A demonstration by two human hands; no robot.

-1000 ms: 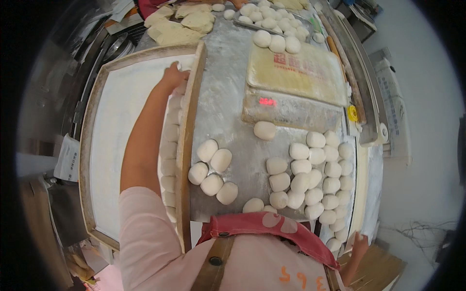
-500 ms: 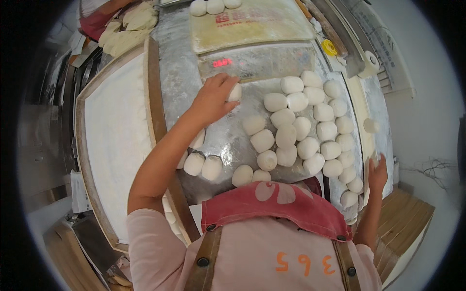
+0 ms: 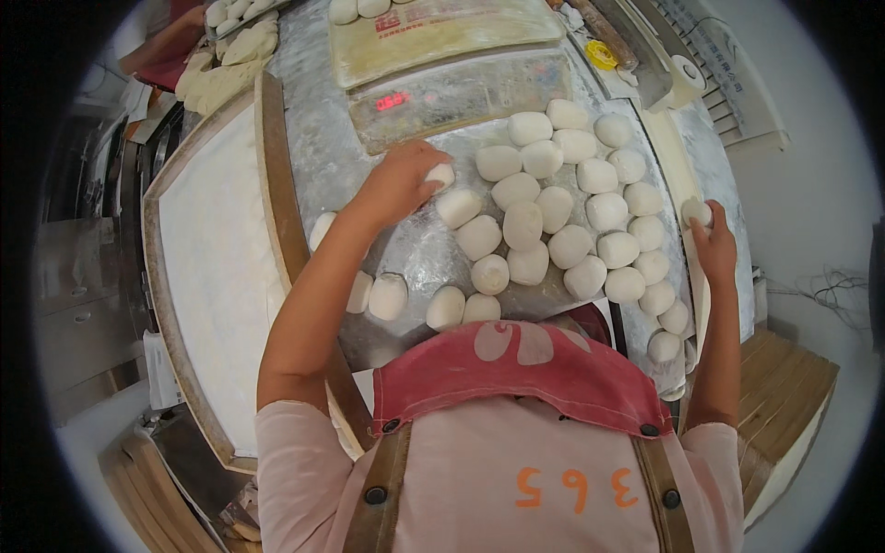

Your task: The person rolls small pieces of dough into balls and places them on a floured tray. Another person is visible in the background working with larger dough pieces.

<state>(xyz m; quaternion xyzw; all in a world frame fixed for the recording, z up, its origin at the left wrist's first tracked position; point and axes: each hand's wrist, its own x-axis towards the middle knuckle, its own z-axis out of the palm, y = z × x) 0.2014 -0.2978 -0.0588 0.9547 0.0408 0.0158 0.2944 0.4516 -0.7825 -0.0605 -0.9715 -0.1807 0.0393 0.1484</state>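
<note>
My left hand (image 3: pixel 402 184) is curled round a white dough ball (image 3: pixel 441 176) on the floured metal table, between the scale and the group of dough balls. At the far right, my right hand (image 3: pixel 715 247) grips another dough ball (image 3: pixel 697 211) between thumb and fingers, beside a pale strip along the table edge. Many smooth, white dough balls (image 3: pixel 523 226) lie close together between my hands, several of them touching. A few more, such as this dough ball (image 3: pixel 388 296), sit by my left forearm, which partly hides that group.
Beyond my hands stands a scale (image 3: pixel 442 100) with a red display and a yellowish floured platform bearing dough balls. A wooden-rimmed tray (image 3: pixel 274 175) with a white lining lies left. Another person's arm (image 3: pixel 166 44) is near larger dough (image 3: pixel 226 81) at the far left.
My right hand has moved forward and closed on the dough ball that stood apart. My left hand, still on its dough ball, is nearer the main group. The whole view has shifted slightly.
</note>
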